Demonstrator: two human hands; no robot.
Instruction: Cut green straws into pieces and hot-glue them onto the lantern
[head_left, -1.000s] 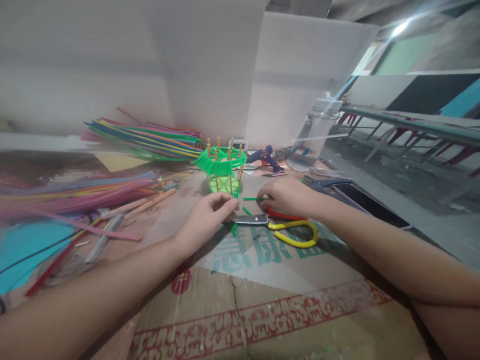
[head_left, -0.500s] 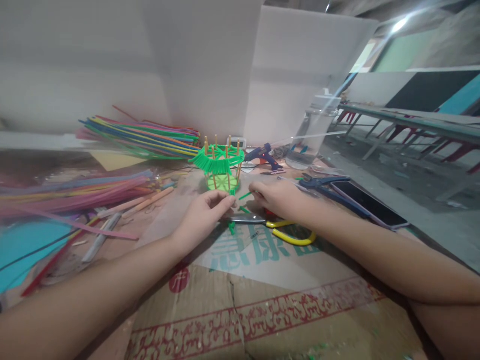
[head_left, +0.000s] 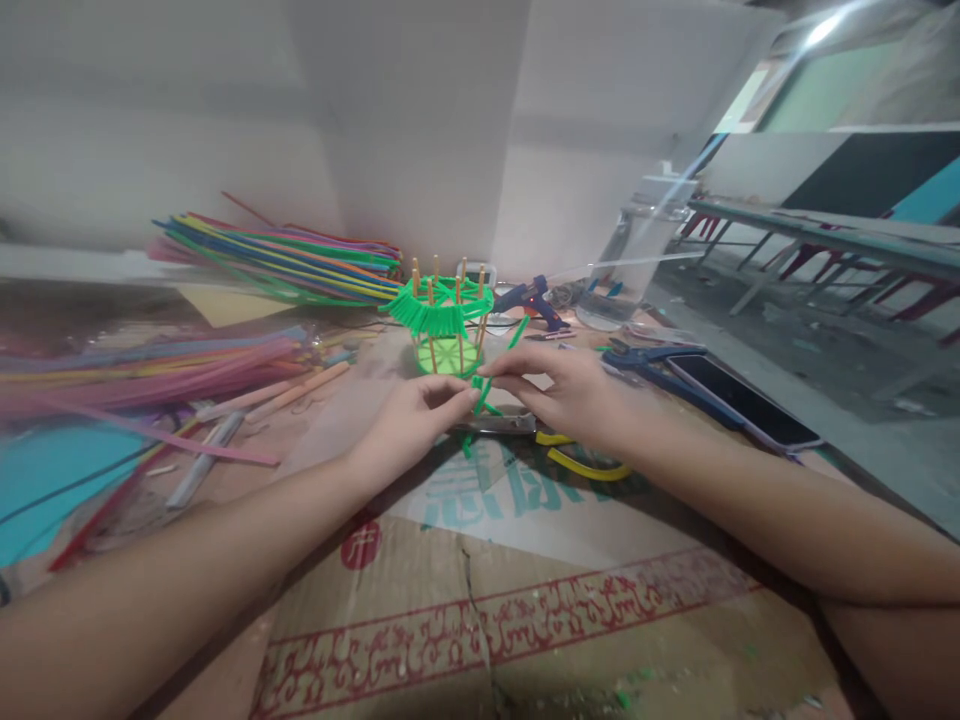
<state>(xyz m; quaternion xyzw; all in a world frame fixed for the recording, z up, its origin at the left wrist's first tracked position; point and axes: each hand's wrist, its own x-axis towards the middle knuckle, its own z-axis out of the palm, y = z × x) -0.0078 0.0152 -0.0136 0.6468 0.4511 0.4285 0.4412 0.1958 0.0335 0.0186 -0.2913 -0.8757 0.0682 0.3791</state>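
My left hand (head_left: 416, 415) and my right hand (head_left: 559, 385) meet over flattened cardboard (head_left: 525, 600), both pinching short green straw pieces (head_left: 487, 385) held just above the table. One green piece sticks up from my right fingers toward the small green straw-and-stick model (head_left: 442, 325), which stands upright just behind my hands. Scissors (head_left: 525, 430) with yellow and red handles lie under my right hand, partly hidden by it.
Long coloured straws (head_left: 277, 265) are piled at the back left, more pink and purple ones (head_left: 150, 370) at the left. A blue glue gun (head_left: 529, 300), a clear jar (head_left: 637, 250), blue pliers (head_left: 645, 355) and a phone (head_left: 742, 400) sit at the right. White boards stand behind.
My right hand lifted off the table with a green straw piece and brought it up to my left fingers. The camera view shifted slightly.
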